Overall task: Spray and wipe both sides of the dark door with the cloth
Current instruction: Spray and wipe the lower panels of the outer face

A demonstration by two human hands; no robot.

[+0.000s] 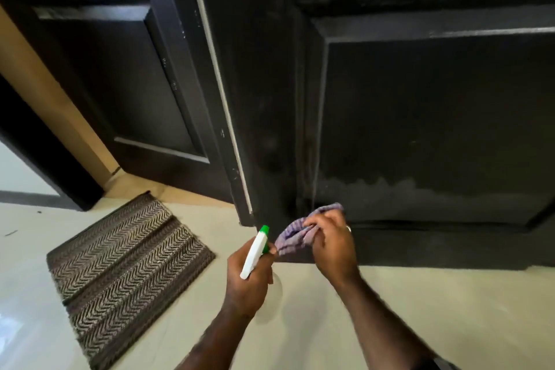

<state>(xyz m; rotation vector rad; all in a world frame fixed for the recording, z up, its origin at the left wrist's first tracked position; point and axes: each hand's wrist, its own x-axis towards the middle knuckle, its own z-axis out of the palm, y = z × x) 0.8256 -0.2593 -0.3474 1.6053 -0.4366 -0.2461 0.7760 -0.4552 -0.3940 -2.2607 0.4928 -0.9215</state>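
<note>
Dark door [420,99]; left hand [246,276] grips sprayer [255,252], right hand [330,246] bunches cloth [292,233].

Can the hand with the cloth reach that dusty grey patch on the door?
Probably yes. The right hand holds the cloth low against the door, and the grey patch lies just above it with nothing between them.

Purple checked cloth [295,234], seemingly; black door [420,99]

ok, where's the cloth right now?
Head view, low centre: the cloth is bunched in the right hand against the bottom of the dark door, beside the spray bottle.
</note>
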